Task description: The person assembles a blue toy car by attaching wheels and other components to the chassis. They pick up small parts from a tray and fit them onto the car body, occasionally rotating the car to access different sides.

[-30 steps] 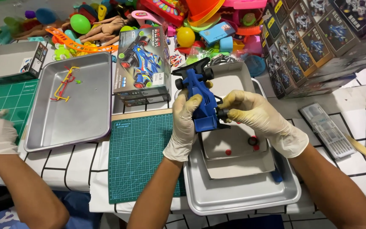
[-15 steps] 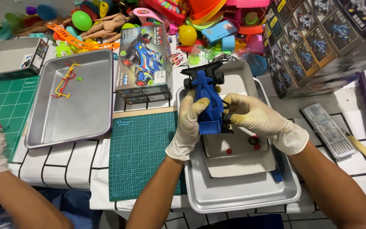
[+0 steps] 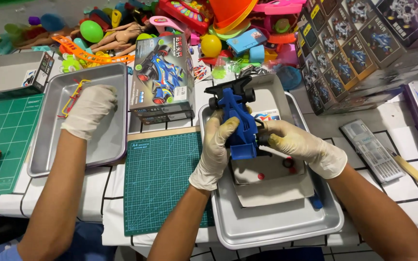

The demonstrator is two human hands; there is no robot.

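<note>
Car hasn't really moved in the last second: the blue toy racer is still over the far end of the right-hand metal tray, nose pointing away from me, above the white cardboard insert. My left hand is wrapped around its left flank, thumb across the top. My right hand pinches the right side at the rear, fingertips close to the axle area, though I can't see exactly what they touch. Both hands are gripping as before, so the work on the car is where it was. A small black wheel and a red bit lie loose on the insert just near of the car. The real change is on the left. My co-worker's gloved hand was out by the table's near-left edge and is now inside the left metal tray. It is curled over the yellow and red parts frame.
</note>
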